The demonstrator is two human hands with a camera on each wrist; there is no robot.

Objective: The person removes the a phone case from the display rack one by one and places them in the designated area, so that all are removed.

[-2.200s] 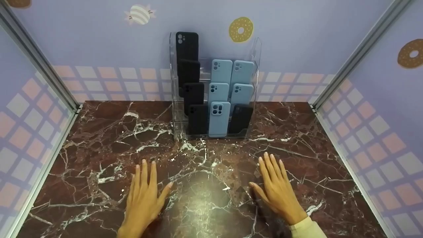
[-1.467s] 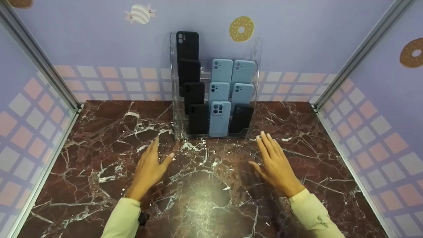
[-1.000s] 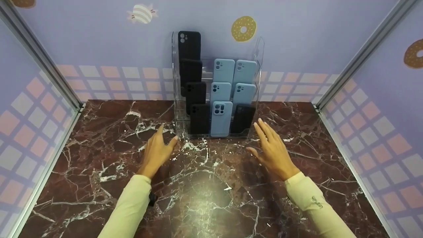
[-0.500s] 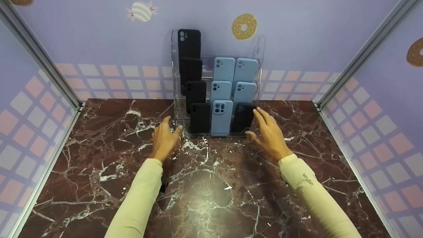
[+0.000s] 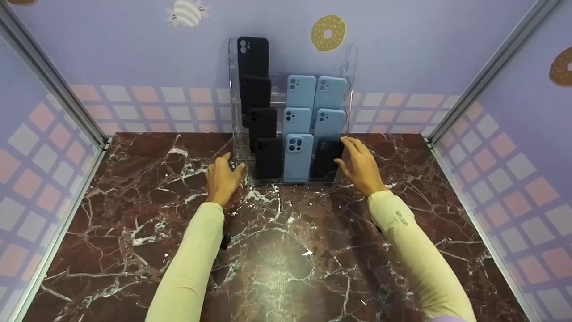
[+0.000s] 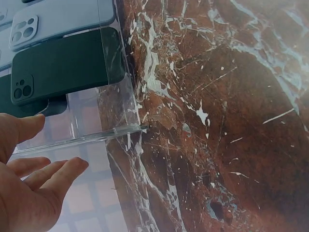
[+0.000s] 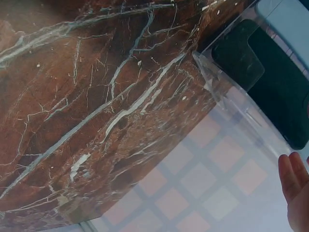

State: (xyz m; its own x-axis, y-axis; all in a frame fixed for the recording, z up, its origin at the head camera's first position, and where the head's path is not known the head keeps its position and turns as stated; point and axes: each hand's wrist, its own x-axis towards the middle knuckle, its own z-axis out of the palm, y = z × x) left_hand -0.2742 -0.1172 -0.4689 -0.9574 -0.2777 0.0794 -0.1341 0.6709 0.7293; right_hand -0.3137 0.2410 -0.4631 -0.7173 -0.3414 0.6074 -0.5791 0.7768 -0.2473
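I see left hand [image 5: 222, 177] fingers loose beside acrylic rack [image 5: 350, 67] | right hand [image 5: 357, 163] fingers relaxed, touching front-right black case [image 5: 325, 158] | nothing lifted out yet, all cases seated

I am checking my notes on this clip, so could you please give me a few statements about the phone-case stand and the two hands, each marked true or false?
1. The clear acrylic stand holds both black and light blue cases. True.
2. The front row reads black, light blue case, black. True.
3. The left hand grips a blue case. False: it holds nothing, its fingers straight beside the stand's left wall.
4. The right hand is at the front-right black case. True.
5. The stand lies flat on the marble table. False: it stands upright at the table's far edge.
6. The tallest case is blue. False: the top black case stands highest.
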